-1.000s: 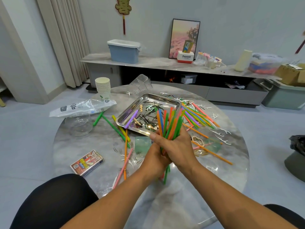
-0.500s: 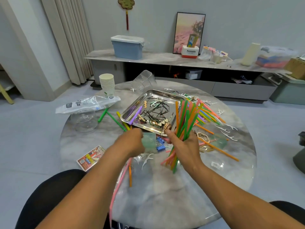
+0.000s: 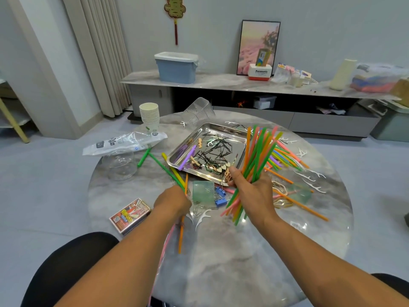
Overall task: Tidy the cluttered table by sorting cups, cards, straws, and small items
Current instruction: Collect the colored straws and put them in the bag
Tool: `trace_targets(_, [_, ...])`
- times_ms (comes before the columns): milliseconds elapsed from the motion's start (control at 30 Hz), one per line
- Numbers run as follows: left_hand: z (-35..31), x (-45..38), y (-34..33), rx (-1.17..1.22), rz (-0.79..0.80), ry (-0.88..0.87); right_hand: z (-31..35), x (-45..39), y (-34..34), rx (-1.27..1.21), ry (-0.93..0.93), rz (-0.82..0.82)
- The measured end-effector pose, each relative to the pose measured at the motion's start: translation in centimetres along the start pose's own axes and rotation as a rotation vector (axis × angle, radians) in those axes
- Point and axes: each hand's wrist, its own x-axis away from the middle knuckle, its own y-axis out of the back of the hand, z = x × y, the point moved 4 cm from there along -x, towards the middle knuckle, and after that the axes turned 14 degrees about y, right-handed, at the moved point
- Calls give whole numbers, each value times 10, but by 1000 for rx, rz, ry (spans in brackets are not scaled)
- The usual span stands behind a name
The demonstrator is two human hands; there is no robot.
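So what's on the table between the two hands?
Head view: a pale green translucent block and blue binder clips lie between left hand and right hand.

Grey wall (image 3: 332,23), pleated curtain (image 3: 99,52), low marble-topped sideboard (image 3: 221,82), grey floor (image 3: 44,173).

Right hand (image 3: 252,191) grips a bundle of coloured straws (image 3: 256,160) above the round table (image 3: 221,262). Left hand (image 3: 171,201) reaches loose straws (image 3: 174,173) beside the steel tray (image 3: 221,129).

The left hand (image 3: 172,201) hides its own fingertips (grip unclear), and small items in the tray (image 3: 240,138) blur together.
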Motion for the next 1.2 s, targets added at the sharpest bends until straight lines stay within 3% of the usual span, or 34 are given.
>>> trace_targets(167, [-9,-2,17,110,132,63,0,-3,-4,-20,-9,10])
trace_targets(467, [-7,7,32,810,577,215,1,-7,-18,-60,6,117])
trace_targets(700, [-30,52,-1,1113,917,199,2,-12,-30,86,-44,283])
trace_targets(833, [-41,68,6,1097,892,29,6,-12,-33,-28,-160,313])
trace_targets(1000, [-49,79,28,983,731,-177,18,-15,-30,-130,-231,336])
trace_targets(1100, [-48,71,42,923,591,-201,27,-24,-25,-70,-113,252])
trace_targets(1200, [-42,59,66,923,293,-213,38,-30,-21,132,65,256])
